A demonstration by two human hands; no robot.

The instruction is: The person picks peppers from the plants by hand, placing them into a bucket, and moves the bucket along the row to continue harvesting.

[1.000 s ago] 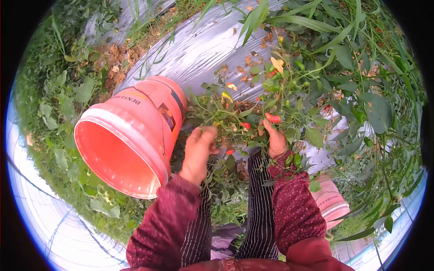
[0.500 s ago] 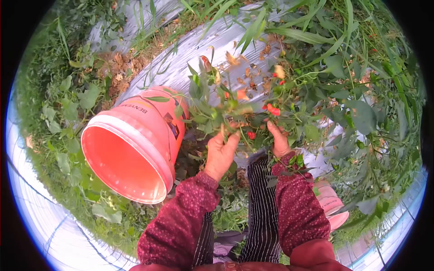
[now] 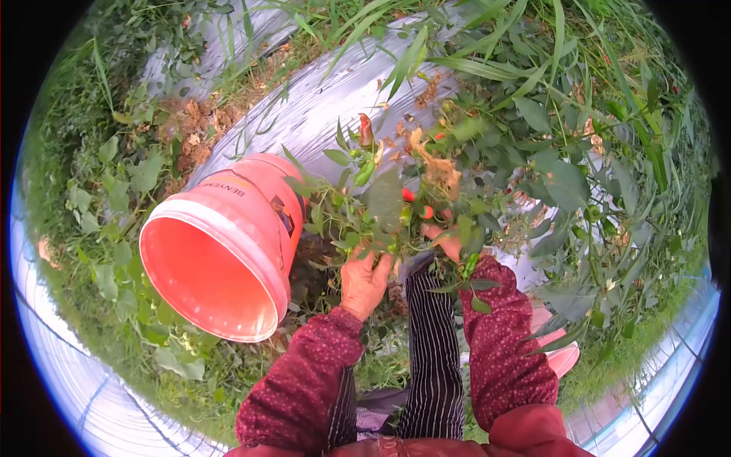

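- Left hand (image 3: 364, 283): back upward, thumb and forefinger close together at the lower edge of the foliage; tips partly hidden, so whether a stem or fruit is pinched cannot be told.
- Right hand (image 3: 444, 241): just beyond the left, largely screened by leaves; how far it is closed, and on what, cannot be told.
- Chili pepper plant (image 3: 384, 199): leafy, in front of and between both hands, leaves touching the right; partly blurred.
- Red chili peppers (image 3: 408, 195): two, near the right hand's fingers, on its left side.
- Orange-red chili pepper (image 3: 365, 130): well beyond the left hand.
- Green chili pepper (image 3: 365, 173): beyond the left hand, nearer than the orange-red one.
- Small green peppers (image 3: 470, 265): at the right wrist.
- Withered leaf (image 3: 439, 169): tan, curled, beyond the right hand.
- Pink plastic bucket (image 3: 253, 189): lettered, tilted, mouth towards the wearer, left of the left hand and apart from it.
- Second pink bucket (image 3: 565, 358): right of the right sleeve (image 3: 506, 346), partly hidden.
- Silvery plastic mulch film (image 3: 320, 99): beneath the foliage, extending beyond both hands.
- Pinstriped trousers (image 3: 434, 343): dark, between the forearms.
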